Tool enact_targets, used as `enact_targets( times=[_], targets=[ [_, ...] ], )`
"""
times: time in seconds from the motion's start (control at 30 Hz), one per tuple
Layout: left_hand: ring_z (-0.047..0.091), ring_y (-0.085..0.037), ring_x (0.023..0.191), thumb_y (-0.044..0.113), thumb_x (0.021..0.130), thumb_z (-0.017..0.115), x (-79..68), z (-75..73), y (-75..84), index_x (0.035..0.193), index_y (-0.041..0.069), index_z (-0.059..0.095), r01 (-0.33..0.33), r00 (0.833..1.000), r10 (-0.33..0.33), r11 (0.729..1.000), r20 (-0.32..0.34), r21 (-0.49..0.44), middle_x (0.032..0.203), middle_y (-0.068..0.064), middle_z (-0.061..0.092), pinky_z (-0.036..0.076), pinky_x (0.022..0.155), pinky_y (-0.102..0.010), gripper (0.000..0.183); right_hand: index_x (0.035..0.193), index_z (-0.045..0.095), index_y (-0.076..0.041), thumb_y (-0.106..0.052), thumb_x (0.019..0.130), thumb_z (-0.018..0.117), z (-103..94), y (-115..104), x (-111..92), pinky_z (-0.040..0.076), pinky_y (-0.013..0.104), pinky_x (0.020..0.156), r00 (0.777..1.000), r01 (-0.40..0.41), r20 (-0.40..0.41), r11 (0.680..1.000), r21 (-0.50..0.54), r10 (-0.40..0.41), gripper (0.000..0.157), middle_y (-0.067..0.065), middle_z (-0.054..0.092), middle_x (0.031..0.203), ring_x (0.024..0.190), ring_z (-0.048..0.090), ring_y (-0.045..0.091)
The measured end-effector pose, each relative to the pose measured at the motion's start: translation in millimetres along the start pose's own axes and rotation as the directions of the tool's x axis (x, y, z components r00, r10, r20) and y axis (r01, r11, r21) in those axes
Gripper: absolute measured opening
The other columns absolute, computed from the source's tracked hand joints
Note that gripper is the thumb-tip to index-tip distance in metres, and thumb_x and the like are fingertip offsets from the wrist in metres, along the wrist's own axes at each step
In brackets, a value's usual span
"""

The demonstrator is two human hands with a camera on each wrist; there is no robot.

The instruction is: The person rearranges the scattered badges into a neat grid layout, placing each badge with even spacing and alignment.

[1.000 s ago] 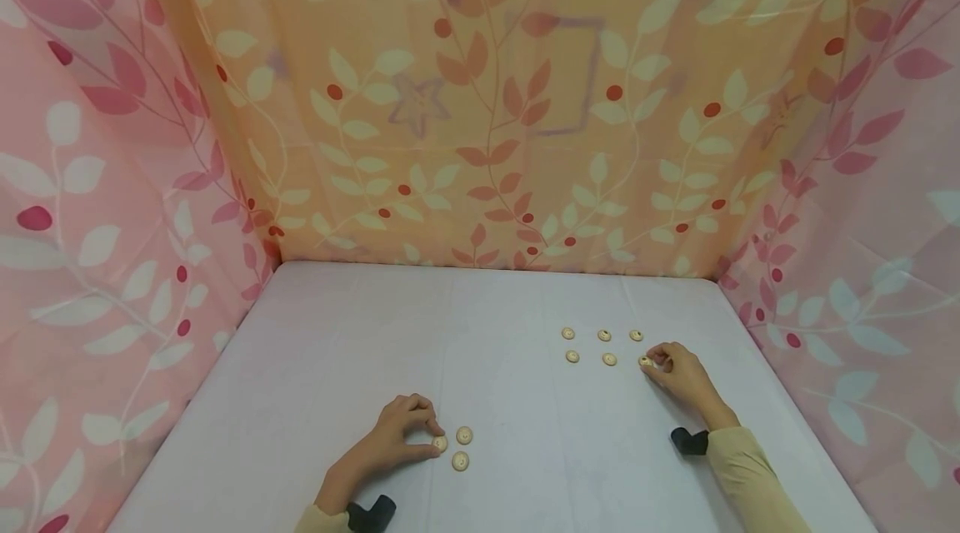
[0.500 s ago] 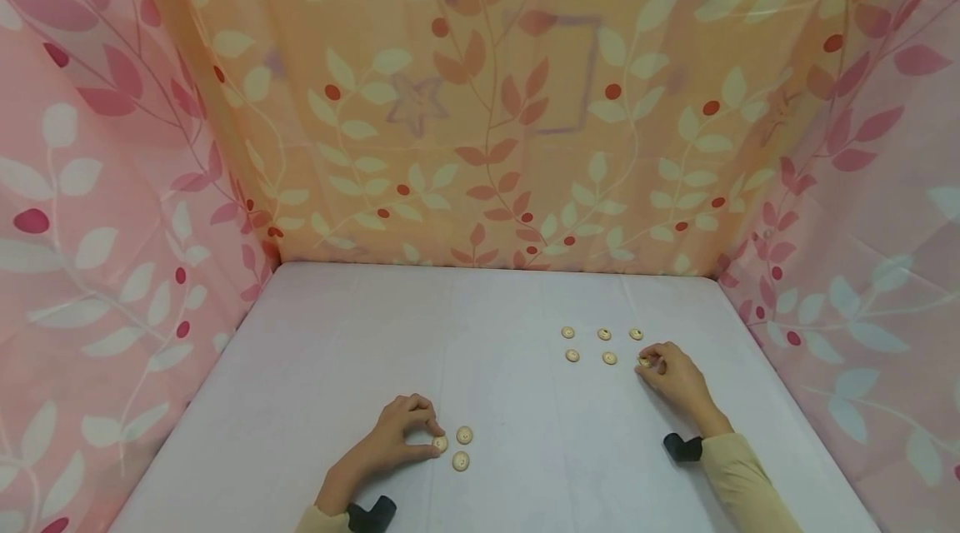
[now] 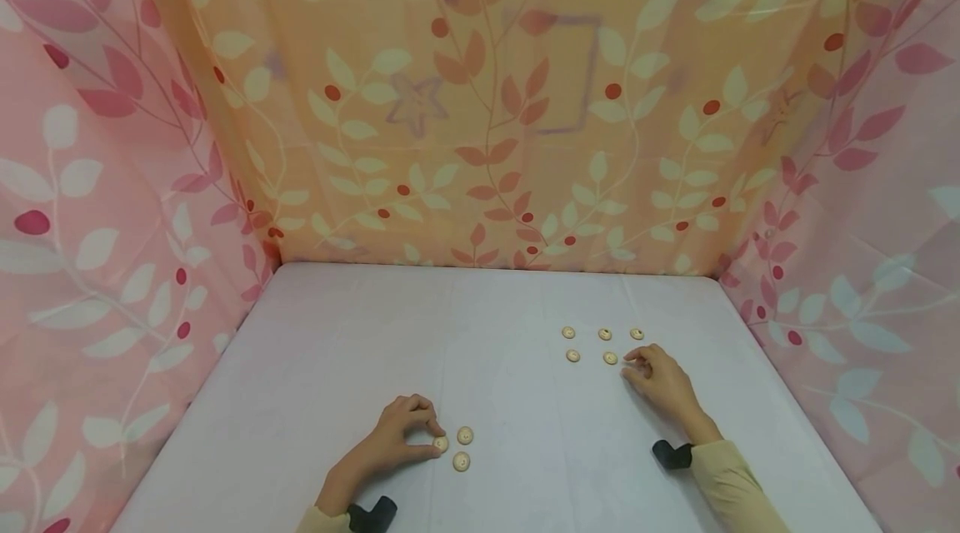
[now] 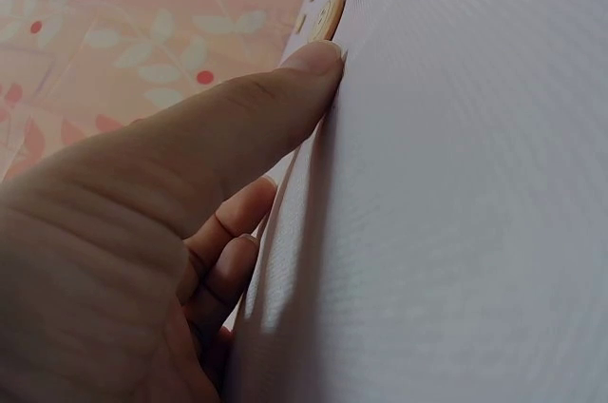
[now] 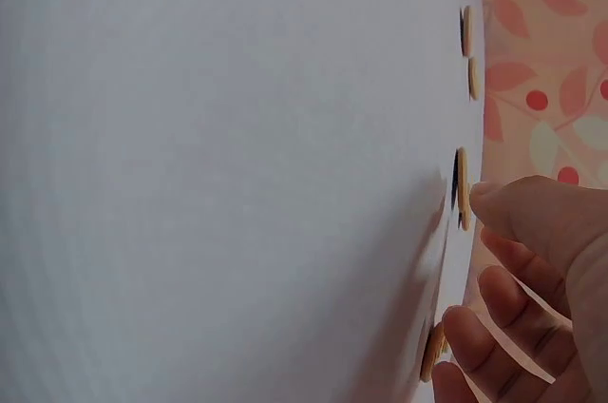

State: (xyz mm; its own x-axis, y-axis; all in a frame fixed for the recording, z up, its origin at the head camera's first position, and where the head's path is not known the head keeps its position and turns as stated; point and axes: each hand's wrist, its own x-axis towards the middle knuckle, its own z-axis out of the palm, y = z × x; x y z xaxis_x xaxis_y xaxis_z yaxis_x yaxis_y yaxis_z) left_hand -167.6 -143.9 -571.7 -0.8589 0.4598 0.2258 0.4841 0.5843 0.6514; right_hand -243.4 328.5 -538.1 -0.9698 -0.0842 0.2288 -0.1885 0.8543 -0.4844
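In the head view, my left hand (image 3: 401, 435) pinches a round, pale wooden button (image 3: 441, 443) between thumb and forefinger on the white table. Two more buttons, one farther back (image 3: 465, 435) and one nearer (image 3: 461, 461), lie just right of it. The left wrist view has the thumb (image 4: 285, 85) against the button's edge (image 4: 329, 17). My right hand (image 3: 663, 387) hovers with fingertips apart, right beside the front-row middle button (image 3: 611, 358). Nothing shows between its fingers. Below those fingers in the right wrist view lies another button (image 5: 431, 355), covered by the hand in the head view.
Behind the right hand, a back row has left (image 3: 568, 333), middle (image 3: 604, 334) and right (image 3: 637, 334) buttons. A front-row button (image 3: 573, 356) lies farther left. Patterned curtains (image 3: 480, 100) enclose the white table (image 3: 360, 325) at the back and sides. Black wrist mounts (image 3: 671, 455) sit below both hands.
My right hand has let go of the front row's rightmost button and slid left towards the middle one, its fingertips parting. The left hand keeps its pinch in the same place.
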Motion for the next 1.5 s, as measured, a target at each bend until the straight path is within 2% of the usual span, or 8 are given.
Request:
enact_targets(
  times=[0.2,0.5,0.93,1.13,1.5],
  targets=[
    [0.041,-0.008,0.096,0.043,0.073,0.074,-0.6,1.2,-0.6,0.085,0.035,0.067,-0.033,0.999,0.034,0.999,-0.019,0.019,0.099,0.016,0.051,0.030,0.085,-0.042,0.017,0.095,0.065,-0.012,-0.023,0.079,0.072,5.9,-9,0,0.036,0.026,0.057,1.000,0.006,0.016,1.000,0.013,-0.006,0.021,-0.001,0.052,0.082,0.069,0.045,0.012],
    [0.041,-0.009,0.097,0.046,0.073,0.073,0.1,0.7,-1.8,0.085,0.035,0.066,-0.005,1.000,0.005,1.000,0.006,0.014,0.100,0.017,0.050,0.030,0.087,-0.044,0.018,0.093,0.065,-0.014,-0.023,0.078,0.074,17.2,-25,1,0.040,0.027,0.061,0.998,0.058,0.010,0.998,0.033,-0.059,0.020,-0.003,0.057,0.084,0.073,0.049,0.011],
    [0.040,-0.009,0.097,0.045,0.073,0.074,0.3,-1.0,0.6,0.085,0.034,0.066,0.006,1.000,-0.007,1.000,0.013,0.014,0.100,0.017,0.050,0.030,0.087,-0.044,0.018,0.090,0.066,-0.018,-0.021,0.075,0.076,34.3,-50,-1,0.039,0.023,0.058,0.984,0.176,0.005,0.981,0.085,-0.177,0.018,-0.008,0.053,0.079,0.069,0.048,0.007],
    [0.040,-0.009,0.097,0.044,0.073,0.074,0.0,-1.4,1.4,0.085,0.033,0.067,0.007,1.000,-0.008,1.000,0.014,0.015,0.100,0.016,0.050,0.030,0.087,-0.044,0.018,0.091,0.066,-0.019,-0.023,0.075,0.076,40.6,-63,-3,0.040,0.022,0.061,0.981,0.183,0.042,0.979,0.091,-0.187,0.019,-0.009,0.054,0.079,0.070,0.048,0.005],
    [0.041,-0.010,0.097,0.044,0.073,0.074,0.0,-2.3,2.2,0.084,0.033,0.067,0.003,1.000,-0.003,1.000,0.010,0.025,0.099,0.016,0.050,0.030,0.087,-0.044,0.018,0.091,0.065,-0.023,-0.027,0.076,0.076,54.1,-89,-7,0.041,0.022,0.064,0.960,0.236,0.128,0.966,0.108,-0.249,0.019,-0.013,0.053,0.082,0.073,0.048,0.003]
  ],
)
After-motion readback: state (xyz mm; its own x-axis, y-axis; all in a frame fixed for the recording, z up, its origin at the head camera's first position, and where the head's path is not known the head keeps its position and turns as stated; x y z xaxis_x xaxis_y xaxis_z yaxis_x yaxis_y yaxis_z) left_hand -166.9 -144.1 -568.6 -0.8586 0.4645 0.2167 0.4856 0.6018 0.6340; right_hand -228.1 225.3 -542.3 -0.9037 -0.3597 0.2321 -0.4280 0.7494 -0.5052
